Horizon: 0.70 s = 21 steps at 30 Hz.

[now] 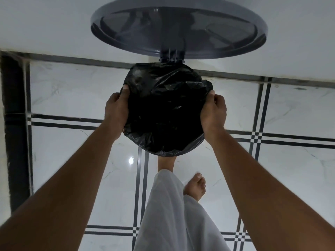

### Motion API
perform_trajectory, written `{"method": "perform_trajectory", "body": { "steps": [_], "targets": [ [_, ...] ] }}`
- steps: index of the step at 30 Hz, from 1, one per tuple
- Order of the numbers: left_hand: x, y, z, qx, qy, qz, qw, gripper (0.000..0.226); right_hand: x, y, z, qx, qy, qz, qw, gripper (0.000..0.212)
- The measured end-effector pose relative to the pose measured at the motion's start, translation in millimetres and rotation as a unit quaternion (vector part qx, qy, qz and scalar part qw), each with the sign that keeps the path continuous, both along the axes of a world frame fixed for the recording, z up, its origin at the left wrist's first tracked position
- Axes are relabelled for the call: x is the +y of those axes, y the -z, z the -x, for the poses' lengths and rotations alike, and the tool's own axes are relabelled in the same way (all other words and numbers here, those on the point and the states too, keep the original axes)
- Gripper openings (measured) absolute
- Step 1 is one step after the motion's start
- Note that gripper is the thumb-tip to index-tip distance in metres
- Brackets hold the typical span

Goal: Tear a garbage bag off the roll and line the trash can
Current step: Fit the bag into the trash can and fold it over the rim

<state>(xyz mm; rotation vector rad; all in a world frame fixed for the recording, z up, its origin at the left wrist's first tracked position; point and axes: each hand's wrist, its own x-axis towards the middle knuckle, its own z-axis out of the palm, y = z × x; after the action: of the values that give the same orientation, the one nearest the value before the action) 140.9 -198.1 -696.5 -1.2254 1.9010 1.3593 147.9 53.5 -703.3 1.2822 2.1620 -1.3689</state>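
Down on the floor (76,91) sits the can, and a black bag (163,109) covers its whole top, so the can itself is hidden under the plastic. The bag is stretched round and folded over the rim, with wrinkles and shiny spots on it. The lid (178,28) stands open behind the can, tipped up against the white wall (45,24), and joined to the can by a small hinge (171,56).

Both hands hold the bag at the rim. The left hand (116,113) is on the left side, fingers curled shut on the plastic, with the thumb pressed on top of the edge. The right hand (213,113) is on the right side, and it too is closed, pinching a bunch of the bag at the edge.

Two bare feet stand on the shiny tiles. One foot (165,163) is touching the front of the can, partly under the bag. The other foot (195,186) is a bit back and to the right. A white trouser leg (174,214) hangs over the near part of the view.
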Motion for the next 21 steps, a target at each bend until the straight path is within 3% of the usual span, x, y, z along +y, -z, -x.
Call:
{"method": "perform_trajectory", "body": {
  "steps": [2,5,8,10,13,15,17,19,21],
  "targets": [
    [-4.1,2.9,11.6,-0.049,-0.041,-0.036,0.997,0.047,2.1,8.2,2.0,-0.007,0.007,0.002,1.0,0.037],
    [-9.3,11.5,23.7,-0.085,-0.081,-0.077,0.99,0.018,4.0,12.6,6.5,-0.019,0.012,0.012,1.0,0.045],
    [-15.0,10.5,33.4,-0.116,-0.05,-0.146,0.981,0.012,7.3,15.9,9.2,-0.016,0.0,0.009,1.0,0.04],
    [-22.1,13.9,38.1,-0.126,-0.028,-0.118,0.985,0.005,8.1,13.5,9.7,-0.006,-0.006,-0.012,1.0,0.036],
    [-26.5,12.8,42.6,-0.019,0.033,0.112,0.993,0.021,9.9,6.3,12.2,0.02,-0.078,-0.146,0.986,0.037],
    [-25.2,4.8,44.4,0.059,0.088,0.192,0.976,0.032,9.1,1.3,15.9,0.076,-0.099,-0.184,0.975,0.034],
    [-23.6,0.9,48.6,0.1,0.079,0.129,0.983,0.03,5.9,-2.6,22.8,0.135,-0.122,-0.156,0.971,0.035],
    [-17.5,3.4,50.7,0.108,0.077,0.05,0.99,0.027,0.6,-2.8,28.5,0.134,-0.169,-0.122,0.969,0.038],
    [-9.0,4.0,51.6,0.092,0.148,0.05,0.983,0.037,-4.9,2.2,33.5,0.119,-0.215,-0.112,0.963,0.042]
  ]
}}
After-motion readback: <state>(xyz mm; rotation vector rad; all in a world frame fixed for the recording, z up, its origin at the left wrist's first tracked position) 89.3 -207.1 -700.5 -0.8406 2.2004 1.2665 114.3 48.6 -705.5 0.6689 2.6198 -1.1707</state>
